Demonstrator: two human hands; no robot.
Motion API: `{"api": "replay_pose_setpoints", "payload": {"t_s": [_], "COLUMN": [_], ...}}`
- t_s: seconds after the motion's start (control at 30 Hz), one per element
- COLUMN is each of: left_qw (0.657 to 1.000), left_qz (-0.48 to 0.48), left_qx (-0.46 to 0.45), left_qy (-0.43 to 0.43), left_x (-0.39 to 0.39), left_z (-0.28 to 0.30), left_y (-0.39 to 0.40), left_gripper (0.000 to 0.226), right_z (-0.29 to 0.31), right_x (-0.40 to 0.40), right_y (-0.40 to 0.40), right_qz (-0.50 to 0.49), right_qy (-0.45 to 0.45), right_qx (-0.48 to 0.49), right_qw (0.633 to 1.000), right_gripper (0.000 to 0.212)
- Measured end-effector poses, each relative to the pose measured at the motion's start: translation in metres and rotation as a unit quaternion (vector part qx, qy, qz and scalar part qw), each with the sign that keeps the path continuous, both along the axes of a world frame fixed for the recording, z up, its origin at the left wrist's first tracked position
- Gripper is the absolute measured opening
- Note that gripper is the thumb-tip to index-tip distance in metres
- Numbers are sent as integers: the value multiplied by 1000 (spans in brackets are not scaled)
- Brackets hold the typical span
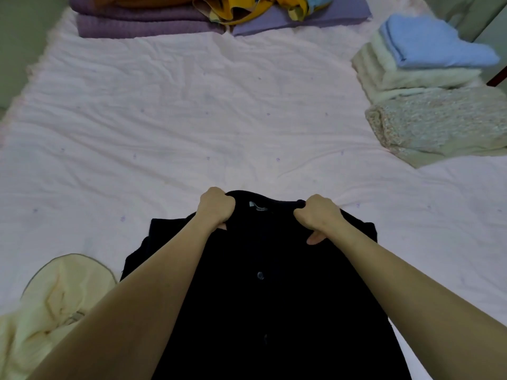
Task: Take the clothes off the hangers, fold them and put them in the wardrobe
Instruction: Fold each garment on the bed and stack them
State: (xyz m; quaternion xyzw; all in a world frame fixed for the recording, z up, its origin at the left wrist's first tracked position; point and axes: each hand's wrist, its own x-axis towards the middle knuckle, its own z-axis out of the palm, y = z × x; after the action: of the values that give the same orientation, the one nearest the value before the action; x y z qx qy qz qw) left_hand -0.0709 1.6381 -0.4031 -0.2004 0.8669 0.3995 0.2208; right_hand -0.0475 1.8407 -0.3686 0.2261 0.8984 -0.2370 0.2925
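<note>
Both grips, left hand and right hand, are clenched on the shoulders of the dark shirt, which probably handles soft and floppy on the bed.

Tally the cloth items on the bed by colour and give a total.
Black: 1, the shirt held by both hands
Purple: 3, two folded blankets and a pillow
Yellow-orange: 1, the crumpled heap
Blue: 1, the folded top
Cream: 2, a folded stack and a loose garment
Speckled: 1, the folded piece
Total: 9
</note>
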Motion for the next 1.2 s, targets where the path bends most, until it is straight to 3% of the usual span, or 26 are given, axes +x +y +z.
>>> {"api": "replay_pose_setpoints", "payload": {"t_s": [0.1,0.2,0.23,0.37,0.47,0.63,0.77,0.9,0.93,1.0,1.03,1.07,1.1,1.13,1.17,1.2], "left_qw": [999,998,998,998,998,998,997,996,996,996,996,996,996,995,995,995], "left_qz": [-5,-10,-13,1,24,45,60,80,79,65,56,49,43,40,37,33], "left_qx": [-19,-36,-40,-38,-28,-19,-7,-11,-18,-35,-43,-51,-58,-62,-66,-72], "left_qy": [30,51,55,58,54,45,45,47,49,56,59,59,61,63,64,64], "left_x": [13,26,29,33,34,35,34,31,29,28,27,27,26,26,24,22], "left_z": [7,17,19,23,20,16,17,16,15,13,13,13,13,13,12,9], "left_y": [7,15,18,22,18,9,8,11,12,15,18,20,21,22,22,22], "left_gripper": [31,33,33,31,31,28,27,19,20,23,24,22,21,21,22,20], "right_z": [-11,-26,-27,-26,-20,-24,-20,-6,-5,-9,-14,-23,-31,-37,-38,-35], "right_x": [14,22,25,30,33,36,39,39,36,30,25,21,19,18,17,16], "right_y": [0,3,5,8,7,30,41,44,45,44,42,41,40,39,39,36], "right_qz": [-245,-347,-398,-536,-567,-455,-339,-282,-316,-422,-447,-437,-354,-228,-92,23], "right_qy": [21,168,196,143,136,120,115,40,34,23,31,62,114,186,256,286], "right_qx": [-174,-164,-184,-400,-466,-515,-454,-443,-443,-486,-471,-407,-281,-138,-37,-6], "right_qw": [954,908,877,730,665,717,816,850,838,765,760,800,884,946,961,958], "right_gripper": [15,24,22,13,17,23,20,18,20,26,26,24,23,29,36,41]}}
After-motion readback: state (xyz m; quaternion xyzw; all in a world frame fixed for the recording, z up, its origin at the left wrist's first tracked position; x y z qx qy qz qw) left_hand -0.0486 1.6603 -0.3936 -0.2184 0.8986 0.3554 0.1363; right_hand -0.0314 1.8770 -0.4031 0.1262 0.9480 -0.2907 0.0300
